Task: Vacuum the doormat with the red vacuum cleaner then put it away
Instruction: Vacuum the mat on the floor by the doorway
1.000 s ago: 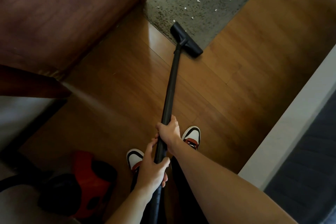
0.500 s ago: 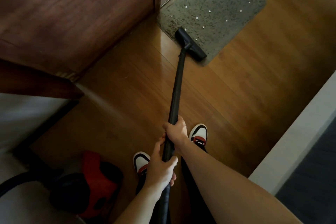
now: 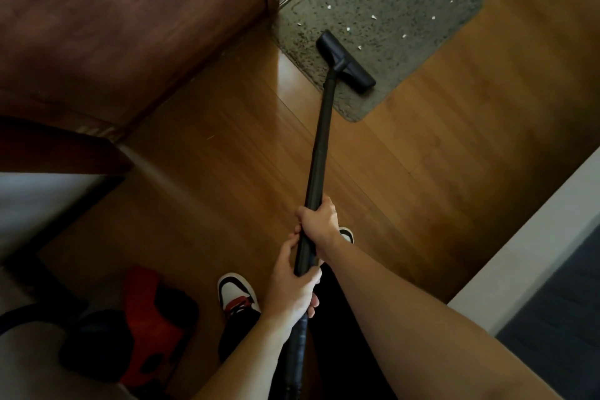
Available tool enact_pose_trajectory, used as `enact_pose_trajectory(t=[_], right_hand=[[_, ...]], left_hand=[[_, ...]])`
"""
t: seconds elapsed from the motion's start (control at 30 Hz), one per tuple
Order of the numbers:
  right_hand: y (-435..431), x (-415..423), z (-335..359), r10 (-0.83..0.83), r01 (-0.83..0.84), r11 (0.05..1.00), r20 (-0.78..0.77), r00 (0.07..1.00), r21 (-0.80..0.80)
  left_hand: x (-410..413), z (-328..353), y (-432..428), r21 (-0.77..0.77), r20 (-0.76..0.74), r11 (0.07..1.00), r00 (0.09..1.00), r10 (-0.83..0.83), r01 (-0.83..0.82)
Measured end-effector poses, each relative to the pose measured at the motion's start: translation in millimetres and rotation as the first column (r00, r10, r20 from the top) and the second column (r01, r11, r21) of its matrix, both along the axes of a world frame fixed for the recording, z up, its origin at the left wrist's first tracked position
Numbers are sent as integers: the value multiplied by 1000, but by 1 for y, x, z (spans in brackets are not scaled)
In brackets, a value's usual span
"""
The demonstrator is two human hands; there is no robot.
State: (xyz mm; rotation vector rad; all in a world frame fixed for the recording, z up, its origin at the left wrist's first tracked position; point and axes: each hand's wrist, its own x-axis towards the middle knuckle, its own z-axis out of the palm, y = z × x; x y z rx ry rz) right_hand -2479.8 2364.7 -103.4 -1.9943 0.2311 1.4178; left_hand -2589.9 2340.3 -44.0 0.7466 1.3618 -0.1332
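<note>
Early going: the black floor head (image 3: 345, 62) sits on the near edge of the grey-green speckled doormat (image 3: 406, 26), white scraps (image 3: 374, 16) dotting the pile beyond it, so most vacuuming is left, putting away too. Both hands wrap the black wand (image 3: 319, 146), right hand (image 3: 318, 221) nearer the doormat, left hand (image 3: 292, 286) behind. The red canister vacuum cleaner (image 3: 146, 312) waits well back from the doormat; a dark wooden panel (image 3: 130, 26) crowds its left corner.
</note>
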Motion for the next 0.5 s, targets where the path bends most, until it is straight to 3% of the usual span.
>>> enact_pose_trajectory(t=[0.5], right_hand=[[23,93,-16,69,-69,998,31,997,-1]], left_hand=[[91,-9,23,-36,55,998,997,53,-51]])
